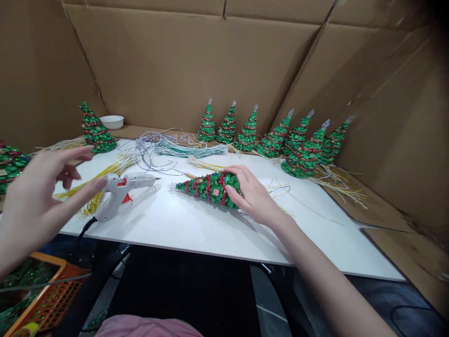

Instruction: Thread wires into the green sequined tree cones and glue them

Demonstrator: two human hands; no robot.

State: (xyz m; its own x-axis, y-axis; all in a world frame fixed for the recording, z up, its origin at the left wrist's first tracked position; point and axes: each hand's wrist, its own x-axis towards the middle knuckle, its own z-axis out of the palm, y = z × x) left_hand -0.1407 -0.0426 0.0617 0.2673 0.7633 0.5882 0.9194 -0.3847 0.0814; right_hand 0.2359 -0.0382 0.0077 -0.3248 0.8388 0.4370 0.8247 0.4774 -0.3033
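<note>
A small green Christmas tree [206, 189] with red garland lies on its side on the white table, its clear tip pointing left. My right hand [250, 194] is wrapped round its wide base end. My left hand [45, 192] hovers at the left, thumb and fingers spread, with nothing in it. Just beyond its thumb a white hot glue gun [111, 199] with a red trigger rests on the table, nozzle to the right. Whether the thumb touches the gun's back end I cannot tell. Behind the gun lies a bundle of yellow wires [96, 187].
Several finished-looking trees [247, 131] stand along the back right; another tree [94, 128] stands back left near a white bowl [112, 122]. Green and white wires [189, 150] lie behind the middle. An orange basket [58, 299] sits below the table's left edge. Cardboard walls [196, 70] enclose the table.
</note>
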